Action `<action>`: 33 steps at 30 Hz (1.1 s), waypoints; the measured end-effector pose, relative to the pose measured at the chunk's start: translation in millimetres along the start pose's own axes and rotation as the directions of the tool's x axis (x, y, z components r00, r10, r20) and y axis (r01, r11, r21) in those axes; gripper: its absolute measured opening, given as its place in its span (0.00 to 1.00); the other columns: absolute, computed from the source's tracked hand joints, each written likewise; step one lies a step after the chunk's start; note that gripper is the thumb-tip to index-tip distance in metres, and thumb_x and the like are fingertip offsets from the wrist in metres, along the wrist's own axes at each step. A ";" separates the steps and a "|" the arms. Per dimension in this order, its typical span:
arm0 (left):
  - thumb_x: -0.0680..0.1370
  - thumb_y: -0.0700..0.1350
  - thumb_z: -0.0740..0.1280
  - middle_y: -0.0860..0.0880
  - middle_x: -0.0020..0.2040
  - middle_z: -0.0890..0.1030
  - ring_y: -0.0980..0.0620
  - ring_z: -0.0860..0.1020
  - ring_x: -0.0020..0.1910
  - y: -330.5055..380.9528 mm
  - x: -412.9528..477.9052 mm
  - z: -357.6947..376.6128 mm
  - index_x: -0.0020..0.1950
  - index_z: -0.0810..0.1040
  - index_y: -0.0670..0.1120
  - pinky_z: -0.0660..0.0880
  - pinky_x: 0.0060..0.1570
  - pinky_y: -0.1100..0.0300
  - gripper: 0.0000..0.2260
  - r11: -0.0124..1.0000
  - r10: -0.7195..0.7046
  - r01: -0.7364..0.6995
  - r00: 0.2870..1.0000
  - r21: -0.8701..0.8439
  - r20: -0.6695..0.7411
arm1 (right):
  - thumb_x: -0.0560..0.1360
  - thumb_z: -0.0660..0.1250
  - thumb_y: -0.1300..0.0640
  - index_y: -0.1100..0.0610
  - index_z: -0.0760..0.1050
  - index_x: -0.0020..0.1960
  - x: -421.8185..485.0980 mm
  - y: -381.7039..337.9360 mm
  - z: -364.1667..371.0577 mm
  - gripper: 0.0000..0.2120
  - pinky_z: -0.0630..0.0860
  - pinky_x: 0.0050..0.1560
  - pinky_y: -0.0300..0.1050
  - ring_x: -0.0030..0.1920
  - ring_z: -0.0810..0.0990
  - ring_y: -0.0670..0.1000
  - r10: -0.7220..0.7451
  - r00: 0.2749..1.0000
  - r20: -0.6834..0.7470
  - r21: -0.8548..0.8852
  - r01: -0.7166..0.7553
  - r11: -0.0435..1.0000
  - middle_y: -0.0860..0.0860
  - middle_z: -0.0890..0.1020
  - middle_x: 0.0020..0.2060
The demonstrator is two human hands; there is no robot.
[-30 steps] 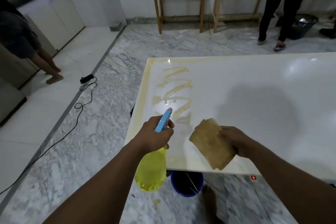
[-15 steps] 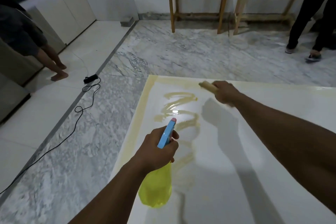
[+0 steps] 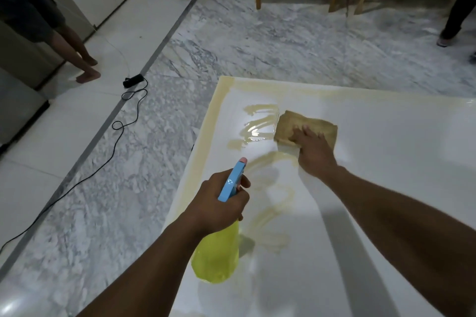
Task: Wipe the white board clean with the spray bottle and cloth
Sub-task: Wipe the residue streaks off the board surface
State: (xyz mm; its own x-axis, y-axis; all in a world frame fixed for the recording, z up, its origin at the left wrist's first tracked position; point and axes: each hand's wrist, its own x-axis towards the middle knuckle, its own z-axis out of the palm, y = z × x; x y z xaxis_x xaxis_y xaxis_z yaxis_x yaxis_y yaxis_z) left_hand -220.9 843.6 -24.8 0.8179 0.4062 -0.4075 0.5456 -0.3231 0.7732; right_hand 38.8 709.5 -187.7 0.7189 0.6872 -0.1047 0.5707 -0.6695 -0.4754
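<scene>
Centre of frame: cloth (image 3: pixel 319 123) down flat on white board (image 3: pixel 386 175), wiping begun.
Right hand (image 3: pixel 313 149) pressed the cloth with fingers spread, just right of the yellow streaks (image 3: pixel 260 121); half a second before, the cloth sat bunched at the board's far edge. Left hand (image 3: pixel 219 203) gripped the spray bottle (image 3: pixel 219 257) at lower centre, nozzle forward. Streaks left and below likely remained to wipe.
</scene>
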 end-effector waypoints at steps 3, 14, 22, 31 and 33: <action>0.77 0.44 0.66 0.41 0.48 0.84 0.46 0.86 0.34 -9.7 -30.4 -6.6 0.51 0.79 0.49 0.77 0.32 0.65 0.05 1.000 0.023 -0.023 1.000 0.017 0.007 | 0.72 0.53 0.72 0.55 0.59 0.78 -73.5 -17.2 20.2 0.36 0.50 0.76 0.60 0.79 0.54 0.50 0.020 1.000 0.000 0.033 -0.020 0.999 0.45 0.73 0.72; 0.79 0.39 0.66 0.34 0.51 0.82 0.39 0.83 0.34 -68.6 -212.6 -27.8 0.51 0.79 0.43 0.80 0.33 0.61 0.04 0.994 0.108 -0.108 0.990 0.000 0.096 | 0.75 0.58 0.72 0.55 0.70 0.72 -358.2 -113.2 101.8 0.28 0.52 0.74 0.40 0.75 0.65 0.51 0.018 0.998 -0.056 0.061 -0.015 0.998 0.45 0.76 0.67; 0.79 0.38 0.65 0.35 0.45 0.80 0.47 0.80 0.31 -69.3 -236.6 -58.4 0.51 0.79 0.41 0.82 0.34 0.58 0.04 0.986 0.168 -0.169 0.982 0.007 0.084 | 0.76 0.63 0.66 0.61 0.81 0.48 -376.8 -157.8 -3.7 0.09 0.79 0.40 0.48 0.43 0.83 0.56 0.378 0.868 0.321 0.727 -0.482 0.489 0.59 0.85 0.44; 0.80 0.39 0.66 0.45 0.40 0.78 0.57 0.78 0.26 -48.8 -145.9 -72.9 0.53 0.79 0.42 0.75 0.29 0.67 0.04 0.990 0.141 -0.141 0.983 -0.010 0.120 | 0.74 0.65 0.62 0.66 0.77 0.56 -243.5 -123.3 -46.7 0.13 0.77 0.55 0.57 0.51 0.82 0.63 0.261 0.745 0.614 0.737 -0.659 0.147 0.64 0.82 0.51; 0.80 0.38 0.66 0.46 0.40 0.77 0.58 0.77 0.26 -42.0 -121.7 -78.6 0.53 0.79 0.42 0.75 0.30 0.68 0.04 0.988 0.152 -0.152 0.981 -0.009 0.119 | 0.75 0.62 0.66 0.66 0.76 0.52 -189.6 -114.9 -70.6 0.09 0.78 0.51 0.56 0.44 0.84 0.60 0.308 0.800 0.515 0.751 -0.595 0.287 0.64 0.84 0.44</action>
State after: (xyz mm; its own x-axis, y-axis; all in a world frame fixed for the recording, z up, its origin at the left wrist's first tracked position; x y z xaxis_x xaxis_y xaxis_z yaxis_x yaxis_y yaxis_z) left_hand -357.7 875.0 30.5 0.9070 0.2480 -0.3405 0.4137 -0.3729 0.8305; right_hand -135.1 636.2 -51.6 0.5462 0.4885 -0.6805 -0.5615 -0.3893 -0.7302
